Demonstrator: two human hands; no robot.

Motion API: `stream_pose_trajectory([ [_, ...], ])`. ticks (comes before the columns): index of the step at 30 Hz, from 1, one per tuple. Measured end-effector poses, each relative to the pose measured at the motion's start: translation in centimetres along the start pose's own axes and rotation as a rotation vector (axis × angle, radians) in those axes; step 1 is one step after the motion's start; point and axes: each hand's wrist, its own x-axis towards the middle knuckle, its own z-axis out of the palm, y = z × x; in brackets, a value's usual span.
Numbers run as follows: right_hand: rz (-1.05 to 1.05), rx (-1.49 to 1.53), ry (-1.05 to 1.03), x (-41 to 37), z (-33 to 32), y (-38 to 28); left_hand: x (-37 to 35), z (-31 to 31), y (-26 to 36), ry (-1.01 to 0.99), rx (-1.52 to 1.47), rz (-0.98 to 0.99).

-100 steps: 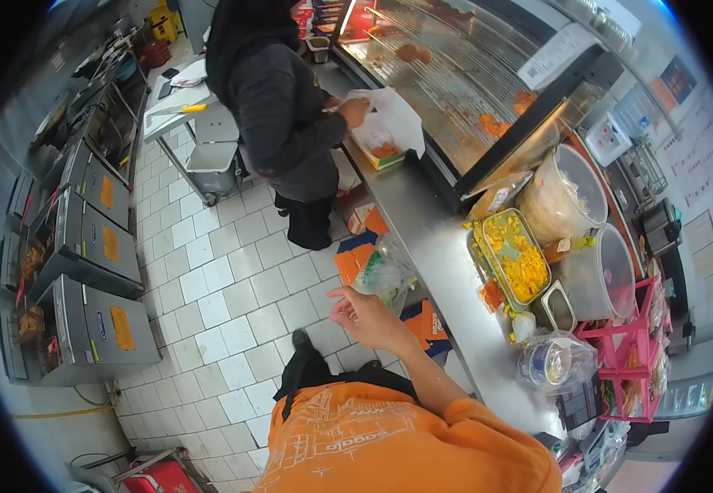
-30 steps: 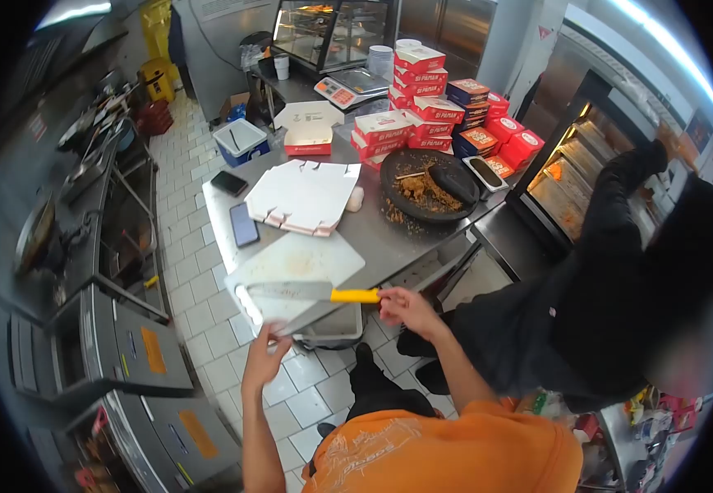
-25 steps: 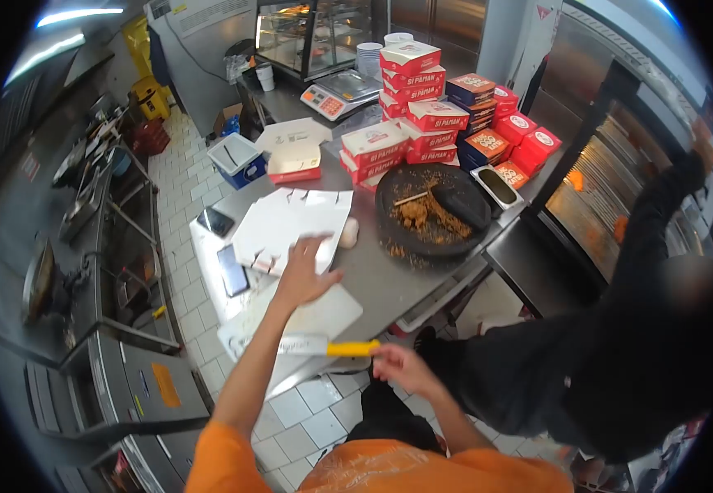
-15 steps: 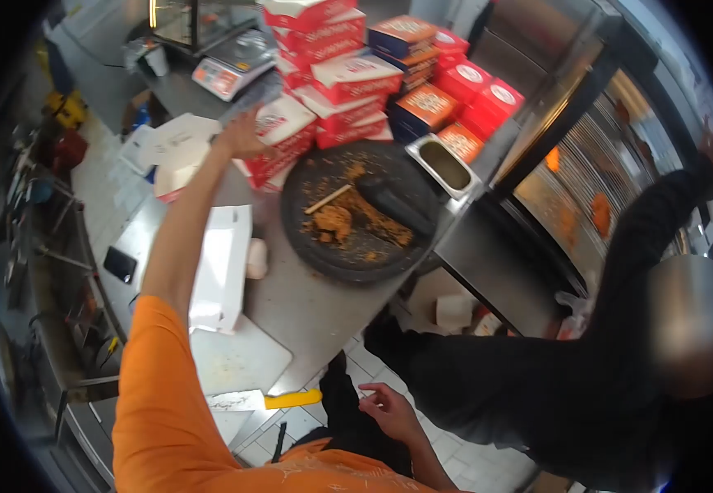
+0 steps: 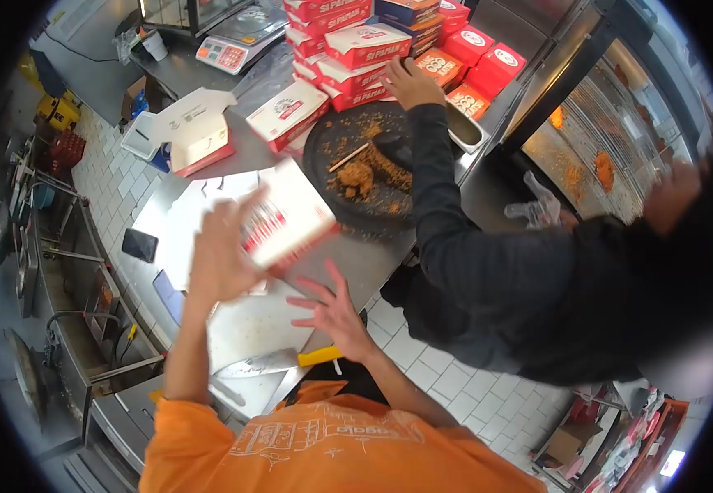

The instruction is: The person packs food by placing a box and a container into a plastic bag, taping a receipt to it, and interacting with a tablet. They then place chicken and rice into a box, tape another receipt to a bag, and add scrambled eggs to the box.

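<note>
My left hand (image 5: 227,253) is closed on the left side of a white and red takeaway box (image 5: 295,209), slightly blurred and raised above the counter. Beneath it lies an opened white cardboard box (image 5: 177,234), partly hidden. My right hand (image 5: 333,312) has its fingers spread, just short of the held box's near edge, with nothing in it. Below the hands is a white cutting board (image 5: 241,333). A knife with a yellow handle (image 5: 319,356) lies across its near edge, close to my right wrist.
A co-worker's hand (image 5: 412,84) reaches over the dark round pan (image 5: 319,168) holding brown crumbs and tongs. Stacked boxes (image 5: 365,45) stand behind it. An open box (image 5: 200,144) and a phone (image 5: 140,245) are left. A heated cabinet (image 5: 570,123) stands right.
My left hand has come back from the box stack with a takeaway box. My right hand has risen from near my body toward it. The co-worker's arm now extends over the pan.
</note>
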Motion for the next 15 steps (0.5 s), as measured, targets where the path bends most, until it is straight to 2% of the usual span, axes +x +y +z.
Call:
stream_pose_trajectory([
  [1, -0.045, 0.165, -0.034, 0.7, 0.8, 1.0, -3.1, 1.1, 0.7, 0.042, 0.074, 0.0],
  [2, -0.091, 0.33, -0.069, 1.2, 1.4, 2.2, -5.2, 1.7, 1.1, -0.034, 0.023, -0.014],
  [3, -0.008, 0.319, 0.077, 0.7, 1.5, 3.7, -7.2, 2.1, 1.3, -0.07, -0.054, -0.015],
  [5, -0.048, 0.284, 0.117, -0.4, 2.5, 3.8, -10.5, 2.8, 1.7, 0.038, -0.171, -0.016],
  [6, -0.043, 0.269, 0.115, -0.9, 3.0, 3.7, -11.6, 2.8, 1.0, 0.055, -0.28, -0.008],
  [10, 0.017, 0.353, 0.027, -2.3, 4.7, 3.2, -14.3, 1.6, -0.5, 0.109, -0.252, 0.045],
  [13, 0.028, 0.38, -0.005, -2.6, 6.2, 2.5, -14.5, -0.2, -2.0, -0.139, -0.175, 0.054],
  [15, -0.021, 0.189, 0.072, -3.4, 7.0, 2.7, -14.7, -0.3, -2.5, -0.126, -0.11, 0.079],
])
